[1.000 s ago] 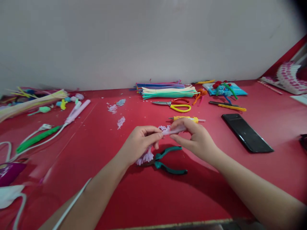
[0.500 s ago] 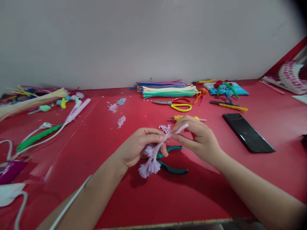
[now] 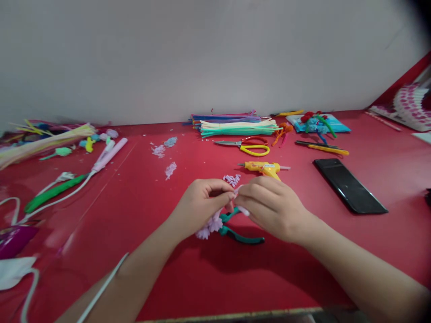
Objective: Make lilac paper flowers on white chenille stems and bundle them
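My left hand pinches the stem of a lilac pipe-cleaner flower sprig, whose fluffy blooms hang below the palm, partly hidden. Close beside it, my right hand has its fingers closed on the sprig's upper end; a pale lilac tip pokes out beneath the fingers. Under both hands lie pliers with teal handles, their jaws covered. Just beyond the fingertips is a small heap of cut lilac pieces. A yellow glue gun rests behind my right hand.
Yellow-and-red-handled scissors lie before bundled pipe cleaners. A black phone is at right. To the left are a pink corded tool, a green pipe-cleaner bundle and more pipe cleaners. A white cable crosses my left forearm.
My right hand has turned over and come down toward my left, folding the lilac end downward. The sprig is now more covered, and the glue gun shows more fully.
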`<control>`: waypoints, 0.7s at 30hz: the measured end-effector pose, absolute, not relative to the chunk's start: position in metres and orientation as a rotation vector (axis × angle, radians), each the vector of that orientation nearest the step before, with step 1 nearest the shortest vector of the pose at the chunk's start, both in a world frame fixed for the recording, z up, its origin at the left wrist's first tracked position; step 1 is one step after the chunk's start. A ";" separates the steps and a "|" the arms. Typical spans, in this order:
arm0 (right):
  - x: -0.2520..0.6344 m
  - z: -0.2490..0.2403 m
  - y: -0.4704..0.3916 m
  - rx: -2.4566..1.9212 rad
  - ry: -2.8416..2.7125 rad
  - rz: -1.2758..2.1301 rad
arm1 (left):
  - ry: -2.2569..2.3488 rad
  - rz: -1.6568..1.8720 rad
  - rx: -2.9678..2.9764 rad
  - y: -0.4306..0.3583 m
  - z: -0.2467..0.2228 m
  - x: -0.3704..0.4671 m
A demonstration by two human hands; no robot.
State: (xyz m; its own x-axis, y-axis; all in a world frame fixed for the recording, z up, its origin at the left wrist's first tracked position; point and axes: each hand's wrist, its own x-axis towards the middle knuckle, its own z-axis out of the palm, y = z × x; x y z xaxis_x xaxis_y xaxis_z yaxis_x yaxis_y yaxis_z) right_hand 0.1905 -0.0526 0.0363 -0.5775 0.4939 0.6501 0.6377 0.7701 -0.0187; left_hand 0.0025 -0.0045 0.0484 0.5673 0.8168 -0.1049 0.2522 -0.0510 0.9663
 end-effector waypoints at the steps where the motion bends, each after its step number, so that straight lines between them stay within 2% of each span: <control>1: 0.191 0.037 -0.051 -0.855 -2.284 -0.219 | 0.924 0.576 1.653 -0.004 0.049 0.002; 5: 0.195 0.039 -0.044 -0.885 -2.282 0.013 | 0.917 0.497 1.567 -0.003 0.048 0.001; 16: 0.196 0.036 -0.047 -0.790 -2.308 -0.026 | 0.855 0.366 1.133 0.000 0.045 -0.002; 21: 0.197 0.035 -0.044 -0.804 -2.239 0.162 | 0.922 0.471 1.440 -0.002 0.048 0.000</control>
State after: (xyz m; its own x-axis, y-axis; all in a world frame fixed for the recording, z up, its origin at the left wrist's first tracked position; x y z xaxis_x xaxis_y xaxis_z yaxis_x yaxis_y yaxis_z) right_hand 0.1966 -0.0443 0.0345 -0.5304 0.5934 0.6055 0.4998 0.7958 -0.3420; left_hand 0.0002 -0.0022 0.0480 0.5908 0.7671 -0.2500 0.2465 0.1234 0.9613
